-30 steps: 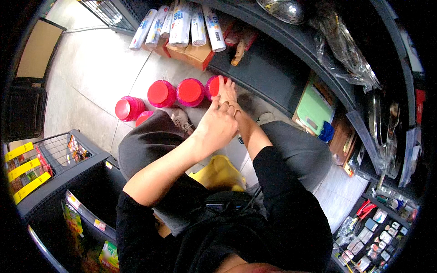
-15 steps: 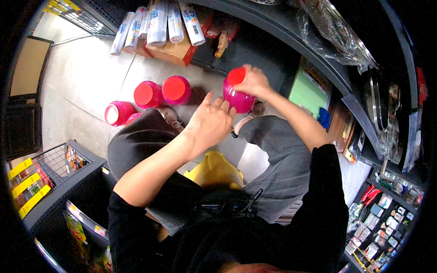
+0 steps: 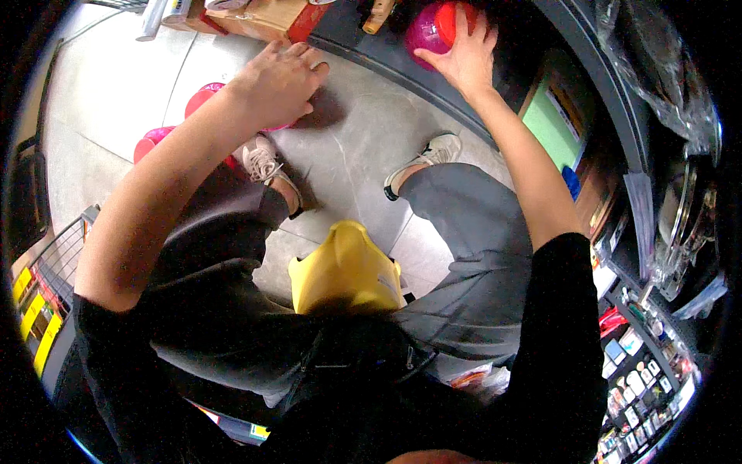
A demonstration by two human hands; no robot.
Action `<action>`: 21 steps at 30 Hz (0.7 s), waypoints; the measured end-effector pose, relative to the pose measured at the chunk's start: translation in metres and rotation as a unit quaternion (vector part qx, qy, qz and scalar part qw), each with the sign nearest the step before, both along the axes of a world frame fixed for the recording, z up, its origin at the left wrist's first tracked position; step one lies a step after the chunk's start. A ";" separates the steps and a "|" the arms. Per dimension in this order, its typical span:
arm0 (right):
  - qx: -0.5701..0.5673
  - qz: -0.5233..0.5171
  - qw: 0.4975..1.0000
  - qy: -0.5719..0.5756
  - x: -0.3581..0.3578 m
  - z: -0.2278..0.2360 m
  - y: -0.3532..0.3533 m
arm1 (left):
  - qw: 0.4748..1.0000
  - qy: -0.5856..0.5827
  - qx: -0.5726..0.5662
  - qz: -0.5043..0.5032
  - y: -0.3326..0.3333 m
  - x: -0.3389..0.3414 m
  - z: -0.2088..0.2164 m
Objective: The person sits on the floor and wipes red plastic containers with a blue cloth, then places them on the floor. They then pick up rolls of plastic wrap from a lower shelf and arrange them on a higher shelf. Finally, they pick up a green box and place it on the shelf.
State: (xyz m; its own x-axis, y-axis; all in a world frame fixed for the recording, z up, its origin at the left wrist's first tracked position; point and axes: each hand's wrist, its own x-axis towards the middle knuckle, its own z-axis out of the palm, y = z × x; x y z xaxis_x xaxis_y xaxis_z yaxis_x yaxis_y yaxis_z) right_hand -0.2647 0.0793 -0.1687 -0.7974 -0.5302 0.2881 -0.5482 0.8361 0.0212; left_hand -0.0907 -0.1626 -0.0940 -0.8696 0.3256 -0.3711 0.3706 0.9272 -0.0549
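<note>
At the top of the view, my right hand [image 3: 468,62] grips a round magenta jar [image 3: 422,37] by its red lid, thumb on one side and fingers on the other. The jar is over the dark lower shelf [image 3: 371,56]; whether its base rests there I cannot tell. My left hand [image 3: 280,83] reaches forward with fingers apart, above the floor jars. Pink shows just beneath its wrist, so one jar is mostly hidden by it. Other pink jars with red lids [image 3: 202,100] stand on the tiled floor, partly covered by my left forearm.
My shoes [image 3: 264,161] are planted on the grey tiles, with a yellow stool [image 3: 344,267] between my legs. A cardboard box [image 3: 255,23] stands at the top left. A green board [image 3: 553,120] leans at the right, near plastic-wrapped goods [image 3: 657,69]. A wire rack [image 3: 62,251] stands left.
My right hand has carried the magenta jar from the floor near my foot forward to the shelf. My left hand has left that jar and moved left, over the floor jars. The view has shifted.
</note>
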 end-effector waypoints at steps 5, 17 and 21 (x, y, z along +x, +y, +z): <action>0.001 0.045 0.999 -0.011 -0.046 -0.021 -0.002 | 0.999 -0.027 -0.029 0.020 -0.031 0.018 -0.059; -0.040 0.030 0.993 -0.107 -0.194 -0.042 -0.055 | 0.994 -0.019 0.047 0.098 -0.086 0.074 -0.144; -0.136 0.081 0.987 0.010 -0.198 -0.067 -0.018 | 0.981 -0.106 0.116 0.118 -0.089 0.041 -0.120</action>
